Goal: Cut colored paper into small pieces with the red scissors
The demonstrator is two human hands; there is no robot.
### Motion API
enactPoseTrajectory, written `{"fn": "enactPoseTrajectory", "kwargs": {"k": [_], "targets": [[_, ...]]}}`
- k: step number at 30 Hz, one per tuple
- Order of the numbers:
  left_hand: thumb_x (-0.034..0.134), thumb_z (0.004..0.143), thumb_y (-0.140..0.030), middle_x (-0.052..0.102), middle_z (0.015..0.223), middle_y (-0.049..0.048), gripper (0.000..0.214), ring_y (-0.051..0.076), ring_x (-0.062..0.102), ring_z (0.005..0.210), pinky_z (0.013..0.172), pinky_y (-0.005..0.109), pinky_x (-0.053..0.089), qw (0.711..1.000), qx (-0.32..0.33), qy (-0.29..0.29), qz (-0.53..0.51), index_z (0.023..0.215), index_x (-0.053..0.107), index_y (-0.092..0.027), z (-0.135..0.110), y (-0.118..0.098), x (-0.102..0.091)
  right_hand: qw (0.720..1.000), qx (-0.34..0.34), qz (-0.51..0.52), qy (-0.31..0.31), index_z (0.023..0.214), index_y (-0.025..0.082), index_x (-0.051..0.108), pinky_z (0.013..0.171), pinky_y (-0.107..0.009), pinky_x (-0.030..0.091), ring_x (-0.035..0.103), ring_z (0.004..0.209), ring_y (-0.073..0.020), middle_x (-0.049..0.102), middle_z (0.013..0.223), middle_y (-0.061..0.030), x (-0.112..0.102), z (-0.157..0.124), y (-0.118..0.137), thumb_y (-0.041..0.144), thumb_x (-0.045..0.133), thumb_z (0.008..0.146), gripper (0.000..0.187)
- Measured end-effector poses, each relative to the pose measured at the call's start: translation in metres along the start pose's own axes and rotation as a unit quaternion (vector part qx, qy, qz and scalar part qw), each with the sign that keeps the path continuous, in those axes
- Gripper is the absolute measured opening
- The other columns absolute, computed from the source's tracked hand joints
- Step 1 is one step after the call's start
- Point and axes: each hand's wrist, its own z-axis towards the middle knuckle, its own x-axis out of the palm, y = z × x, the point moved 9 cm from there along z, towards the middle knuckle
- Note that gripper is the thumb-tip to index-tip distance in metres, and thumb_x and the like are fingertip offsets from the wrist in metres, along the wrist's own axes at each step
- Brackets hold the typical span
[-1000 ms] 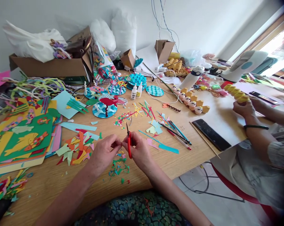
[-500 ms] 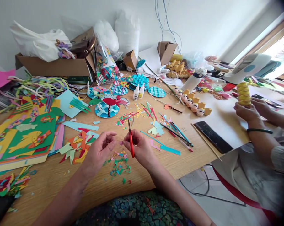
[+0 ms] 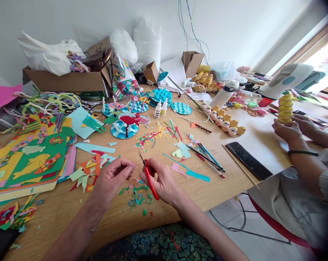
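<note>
Red-handled scissors (image 3: 150,179) are gripped in my right hand (image 3: 164,181), their narrow blades pointing up and to the left. My left hand (image 3: 111,179) is closed in a pinch on a tiny pink paper piece (image 3: 133,166) at its fingertips. The scissor tips are just right of that piece, apart from it. Below and between my hands lie small green and mixed paper scraps (image 3: 138,195). Left of my left hand is a pile of orange, red and pale green paper cuttings (image 3: 86,170).
Layered coloured paper with fish cutouts (image 3: 30,159) lies left. Behind are a blue wavy paper disc (image 3: 124,131) with a red fish, and glue bottles (image 3: 158,109). Pencils (image 3: 207,156), a stick (image 3: 240,166) and a phone (image 3: 246,159) lie right. Another person's hands (image 3: 287,132) hold a yellow folded piece.
The pink paper piece has passed from my right fingertips to my left. The scissors have swung from nearly upright to leaning left. The view has shifted slightly.
</note>
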Motion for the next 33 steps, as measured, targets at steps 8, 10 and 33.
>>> {"fn": "enactPoseTrajectory", "kwargs": {"k": [8,10,33], "targets": [[0.059,0.075,-0.022,0.056,0.065,-0.0033,0.004,0.010,0.051,0.062,0.058,0.020,0.043,0.996,0.000,-0.025,-0.083,0.073,0.063,-0.020,-0.001,0.000,-0.002,0.998,-0.022,-0.043,0.043,0.064,0.019,0.038,0.049,-0.020,0.023,0.033,0.050,-0.0076,0.039,0.056,0.0055,0.013,-0.009,-0.002,0.039,0.056,0.079,0.031],[0.060,0.074,-0.022,0.057,0.068,-0.0031,0.004,0.010,0.052,0.062,0.058,0.020,0.044,0.995,-0.006,-0.027,-0.092,0.074,0.064,-0.019,-0.002,0.001,-0.002,0.998,-0.024,-0.042,0.046,0.063,0.019,0.037,0.049,-0.020,0.023,0.032,0.050,-0.0073,0.038,0.056,0.0057,0.014,-0.009,0.000,0.039,0.056,0.079,0.032],[0.056,0.080,-0.021,0.057,0.068,-0.0045,0.007,0.008,0.051,0.065,0.062,0.017,0.043,0.997,0.011,0.023,-0.069,0.078,0.063,-0.021,-0.004,0.006,0.002,0.996,-0.048,-0.057,0.040,0.059,0.018,0.034,0.047,-0.019,0.018,0.027,0.046,-0.0050,0.032,0.051,0.0069,0.013,-0.011,0.003,0.042,0.055,0.080,0.038]]}}
